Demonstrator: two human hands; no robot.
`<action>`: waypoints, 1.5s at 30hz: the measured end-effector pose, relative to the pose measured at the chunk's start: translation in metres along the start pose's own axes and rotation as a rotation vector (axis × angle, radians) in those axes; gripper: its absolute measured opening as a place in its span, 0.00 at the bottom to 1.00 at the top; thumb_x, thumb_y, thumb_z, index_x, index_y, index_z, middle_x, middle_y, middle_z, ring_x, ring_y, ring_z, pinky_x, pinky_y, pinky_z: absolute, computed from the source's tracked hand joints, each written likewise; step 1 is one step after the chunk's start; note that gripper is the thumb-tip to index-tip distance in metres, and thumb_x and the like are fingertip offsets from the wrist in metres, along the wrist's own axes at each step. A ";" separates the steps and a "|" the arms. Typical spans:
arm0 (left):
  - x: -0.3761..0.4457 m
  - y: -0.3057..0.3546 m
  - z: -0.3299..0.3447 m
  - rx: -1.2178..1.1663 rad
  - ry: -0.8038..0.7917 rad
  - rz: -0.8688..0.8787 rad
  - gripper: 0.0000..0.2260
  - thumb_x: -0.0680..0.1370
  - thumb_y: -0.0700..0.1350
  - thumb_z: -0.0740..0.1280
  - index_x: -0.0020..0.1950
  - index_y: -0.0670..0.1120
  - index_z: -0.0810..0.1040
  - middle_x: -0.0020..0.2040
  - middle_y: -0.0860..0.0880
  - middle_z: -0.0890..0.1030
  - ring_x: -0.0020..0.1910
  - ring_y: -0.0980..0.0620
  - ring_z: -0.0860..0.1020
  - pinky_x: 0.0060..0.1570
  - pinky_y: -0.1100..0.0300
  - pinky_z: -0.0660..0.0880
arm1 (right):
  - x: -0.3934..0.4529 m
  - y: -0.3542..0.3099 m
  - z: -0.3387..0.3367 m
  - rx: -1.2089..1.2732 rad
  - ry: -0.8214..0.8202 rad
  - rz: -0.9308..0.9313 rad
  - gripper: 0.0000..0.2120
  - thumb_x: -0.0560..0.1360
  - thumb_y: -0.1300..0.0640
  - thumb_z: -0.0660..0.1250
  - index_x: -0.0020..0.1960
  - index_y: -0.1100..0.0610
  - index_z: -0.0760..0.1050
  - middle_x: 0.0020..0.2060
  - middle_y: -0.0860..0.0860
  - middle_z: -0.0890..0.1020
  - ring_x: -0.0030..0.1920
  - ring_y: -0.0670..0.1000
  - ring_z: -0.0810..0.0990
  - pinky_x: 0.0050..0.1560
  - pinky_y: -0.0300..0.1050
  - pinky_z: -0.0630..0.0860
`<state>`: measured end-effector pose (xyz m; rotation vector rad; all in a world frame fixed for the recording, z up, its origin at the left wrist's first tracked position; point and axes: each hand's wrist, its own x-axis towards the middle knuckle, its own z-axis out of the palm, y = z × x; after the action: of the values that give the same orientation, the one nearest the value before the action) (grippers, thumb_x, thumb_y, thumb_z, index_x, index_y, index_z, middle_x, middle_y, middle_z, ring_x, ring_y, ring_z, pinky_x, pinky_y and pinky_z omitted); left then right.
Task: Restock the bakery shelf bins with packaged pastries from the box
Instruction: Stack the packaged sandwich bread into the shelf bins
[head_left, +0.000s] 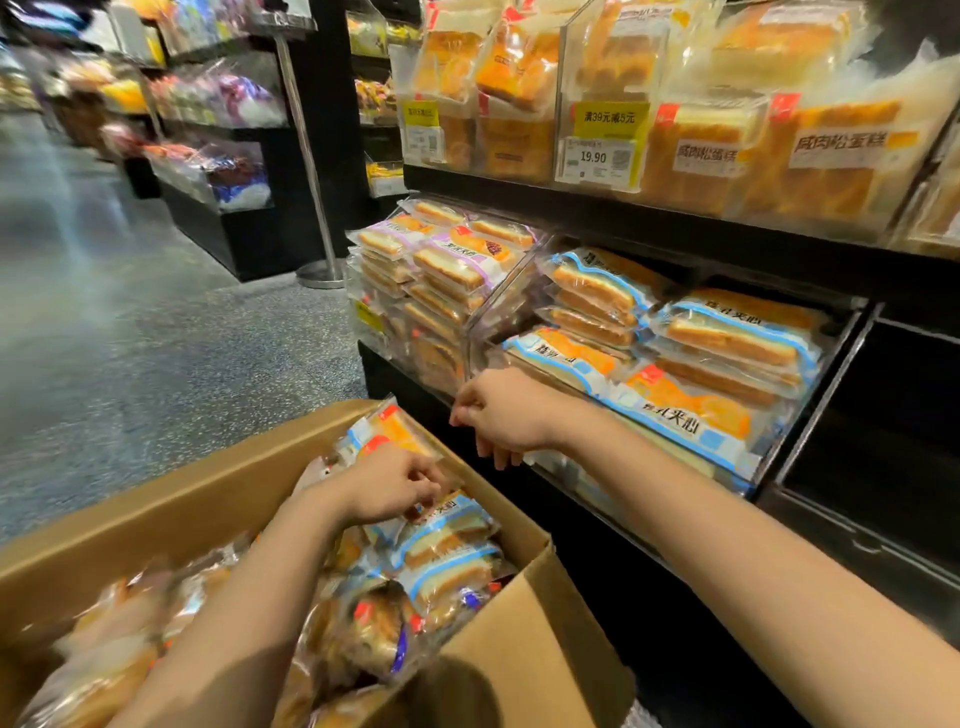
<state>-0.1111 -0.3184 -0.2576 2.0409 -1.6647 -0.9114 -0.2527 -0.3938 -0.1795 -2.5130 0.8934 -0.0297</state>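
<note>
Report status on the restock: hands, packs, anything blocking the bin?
Left hand gripping a blue-trimmed pack in the cardboard box. Right hand loose, empty, at the bin's front edge. Bin nearly full; nothing blocking.

1. On the upper shelf you see a yellow tag (609, 118) reading "满39元减5元".
2. Just below it, the white price label (597, 158) shows "19.90"; its smaller print is too fine for you to read.
3. The big cake pack (852, 150) on the upper shelf carries a white label reading "咸肉松蛋糕".
4. The pack beside it (704, 153) bears the same words, blurred.
5. In the lower bin, the blue-edged pack (685, 415) shows "夹心"; you cannot read the characters before it.
</note>
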 end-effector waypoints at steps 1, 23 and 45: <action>-0.002 -0.006 0.001 0.049 -0.020 -0.044 0.06 0.79 0.39 0.63 0.53 0.44 0.79 0.41 0.50 0.81 0.41 0.50 0.80 0.41 0.73 0.73 | 0.006 0.005 0.012 -0.009 -0.030 0.013 0.13 0.80 0.62 0.55 0.56 0.63 0.77 0.44 0.60 0.83 0.42 0.59 0.83 0.31 0.37 0.77; -0.007 -0.092 0.010 0.263 -0.077 -0.411 0.09 0.76 0.39 0.61 0.36 0.44 0.73 0.38 0.45 0.77 0.38 0.47 0.75 0.36 0.61 0.72 | 0.082 0.014 0.156 0.218 0.158 0.361 0.22 0.71 0.41 0.70 0.52 0.59 0.78 0.50 0.56 0.81 0.51 0.58 0.80 0.48 0.49 0.76; -0.017 -0.081 -0.034 -0.905 0.463 -0.266 0.49 0.48 0.75 0.73 0.63 0.50 0.78 0.62 0.47 0.79 0.62 0.45 0.76 0.68 0.42 0.65 | 0.063 0.028 0.069 1.107 0.091 0.248 0.09 0.80 0.58 0.61 0.44 0.58 0.77 0.43 0.53 0.83 0.45 0.51 0.81 0.44 0.45 0.77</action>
<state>-0.0308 -0.2864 -0.2792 1.6386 -0.5654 -0.9355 -0.2079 -0.4213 -0.2610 -1.3767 0.8725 -0.4326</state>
